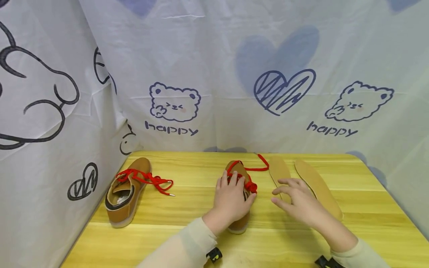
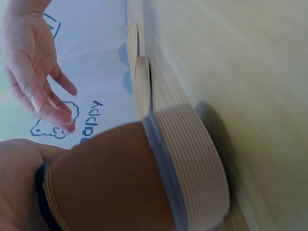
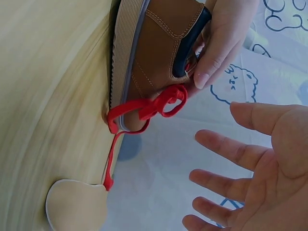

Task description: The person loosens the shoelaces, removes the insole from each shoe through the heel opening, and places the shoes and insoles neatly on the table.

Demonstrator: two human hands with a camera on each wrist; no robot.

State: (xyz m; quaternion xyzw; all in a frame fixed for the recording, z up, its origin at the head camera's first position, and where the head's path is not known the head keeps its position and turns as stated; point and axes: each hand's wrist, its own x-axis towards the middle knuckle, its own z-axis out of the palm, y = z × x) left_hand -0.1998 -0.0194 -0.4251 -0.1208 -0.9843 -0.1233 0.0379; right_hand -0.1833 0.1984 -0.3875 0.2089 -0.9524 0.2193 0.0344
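Note:
In the middle of the table a brown shoe point(image 1: 238, 225) stands upright, toe pointing away, heel close up in the left wrist view. My left hand point(image 1: 229, 199) rests over its top, fingers spread across the laces and thumb along the right side; the opening is mostly hidden. Red laces point(image 3: 163, 103) form loops on the shoe's right side, and one end trails onto the table. My right hand point(image 1: 301, 201) hovers apart from the shoe, above the tan insoles, with fingers spread and nothing held.
Another brown shoe point(image 1: 132, 197) with red laces stands at the left, some white material inside it. Two tan insoles lie at the right: one insole point(image 1: 279, 167) partly under my right hand, the other insole point(image 1: 321, 184) beyond it. Printed white cloth point(image 1: 221, 74) hangs behind the table.

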